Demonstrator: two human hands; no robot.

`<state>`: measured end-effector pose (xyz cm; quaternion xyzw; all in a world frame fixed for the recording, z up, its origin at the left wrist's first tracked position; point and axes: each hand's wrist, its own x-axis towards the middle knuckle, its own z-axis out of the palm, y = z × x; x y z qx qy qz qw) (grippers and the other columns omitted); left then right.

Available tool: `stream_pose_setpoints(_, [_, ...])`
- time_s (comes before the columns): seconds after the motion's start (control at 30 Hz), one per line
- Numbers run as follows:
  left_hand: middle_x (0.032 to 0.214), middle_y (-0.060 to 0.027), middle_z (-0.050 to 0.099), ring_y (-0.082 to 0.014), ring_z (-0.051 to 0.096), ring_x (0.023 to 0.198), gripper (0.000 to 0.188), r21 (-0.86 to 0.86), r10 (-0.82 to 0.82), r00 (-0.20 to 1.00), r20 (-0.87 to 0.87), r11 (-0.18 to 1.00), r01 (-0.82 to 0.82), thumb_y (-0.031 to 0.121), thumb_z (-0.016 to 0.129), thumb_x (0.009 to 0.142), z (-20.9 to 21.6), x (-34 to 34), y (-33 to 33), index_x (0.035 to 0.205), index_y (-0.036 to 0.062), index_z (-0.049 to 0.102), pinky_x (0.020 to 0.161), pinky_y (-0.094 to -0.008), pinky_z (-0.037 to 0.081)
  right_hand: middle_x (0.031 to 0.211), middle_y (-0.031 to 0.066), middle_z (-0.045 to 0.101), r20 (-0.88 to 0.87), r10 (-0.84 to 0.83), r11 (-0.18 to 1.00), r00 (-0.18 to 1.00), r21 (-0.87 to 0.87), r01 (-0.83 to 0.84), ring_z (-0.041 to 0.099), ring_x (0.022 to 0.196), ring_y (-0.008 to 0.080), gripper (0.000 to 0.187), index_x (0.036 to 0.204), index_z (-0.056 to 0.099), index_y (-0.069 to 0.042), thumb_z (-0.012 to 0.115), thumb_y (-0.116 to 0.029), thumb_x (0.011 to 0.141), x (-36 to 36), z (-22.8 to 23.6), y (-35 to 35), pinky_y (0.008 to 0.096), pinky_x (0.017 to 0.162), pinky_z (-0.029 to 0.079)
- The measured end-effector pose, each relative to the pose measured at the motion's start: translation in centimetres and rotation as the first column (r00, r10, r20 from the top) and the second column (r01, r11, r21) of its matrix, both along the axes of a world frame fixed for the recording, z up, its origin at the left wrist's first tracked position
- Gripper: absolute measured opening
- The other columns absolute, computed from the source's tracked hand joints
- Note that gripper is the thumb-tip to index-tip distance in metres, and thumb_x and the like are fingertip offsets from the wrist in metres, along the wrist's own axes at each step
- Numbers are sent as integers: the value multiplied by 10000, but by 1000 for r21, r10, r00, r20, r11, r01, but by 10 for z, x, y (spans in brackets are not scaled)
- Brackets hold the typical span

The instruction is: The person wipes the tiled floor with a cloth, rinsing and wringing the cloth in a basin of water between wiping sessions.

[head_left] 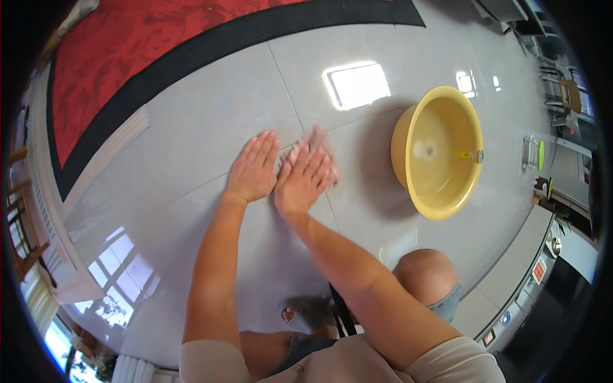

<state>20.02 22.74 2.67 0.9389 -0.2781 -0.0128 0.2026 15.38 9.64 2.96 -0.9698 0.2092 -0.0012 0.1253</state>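
Observation:
My right hand (301, 179) lies flat, fingers stretched out, on a crumpled pinkish cloth (331, 167) on the glossy floor. The cloth is blurred and partly hidden under that hand. Close beside it, my left hand (254, 169) rests palm down with its fingers straight, nearly touching the right one. I cannot tell whether any of the cloth reaches under the left palm. To the right of the hands, apart from both, stands a yellow basin (401, 153). Its inside looks pale, and a small yellow strip with a round grey end (471, 155) shows at its right wall.
Large light-grey tiles (242, 83) cover the floor, with bright window reflections. A red mat (159, 32) with a black border (255, 41) lies at the far left. My bent knee (426, 277) is at the lower right. Chairs (568, 96) and a dark counter (555, 319) line the right side.

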Motion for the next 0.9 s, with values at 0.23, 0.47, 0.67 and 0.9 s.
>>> stream_pose_setpoints(0.23, [1690, -180, 400, -326, 334, 1594, 641, 81, 260, 964, 58, 961, -264, 189, 602, 975, 0, -25, 6, 1556, -46, 467, 1325, -479, 264, 1634, 209, 476, 290, 298, 952, 909, -14, -307, 383, 1527, 433, 509, 1532, 576, -131, 560, -342, 1069, 25, -2, -62, 574, 1256, 239])
stream_pose_setpoints(0.47, [1692, -179, 384, -360, 307, 1595, 665, 61, 443, 897, 12, 895, -443, 196, 599, 1000, -1, -16, -22, 1597, -26, 408, 1318, -496, 256, 1609, 187, 506, 290, 454, 889, 842, -83, -451, 434, 1487, 407, 476, 1485, 639, -193, 636, -316, 1026, -30, 2, -97, 562, 1228, 277])
stream_pose_setpoints(0.67, [1691, -182, 389, -359, 317, 1592, 650, 27, 537, 842, 45, 842, -538, 249, 583, 1013, -4, -12, -32, 1577, -37, 436, 1321, -497, 246, 1528, 192, 569, 352, 501, 857, 791, -69, -512, 483, 1425, 436, 370, 1327, 730, -162, 680, -300, 987, 70, 16, -91, 570, 1188, 337])
stream_pose_setpoints(0.9, [1689, -191, 389, -365, 318, 1590, 661, 91, 559, 827, 59, 822, -562, 288, 566, 1019, -2, -16, -28, 1578, -38, 435, 1318, -510, 244, 1571, 218, 531, 307, 530, 838, 790, -47, -544, 449, 1456, 452, 445, 1370, 722, -187, 716, -339, 952, -13, 2, -114, 620, 1194, 298])
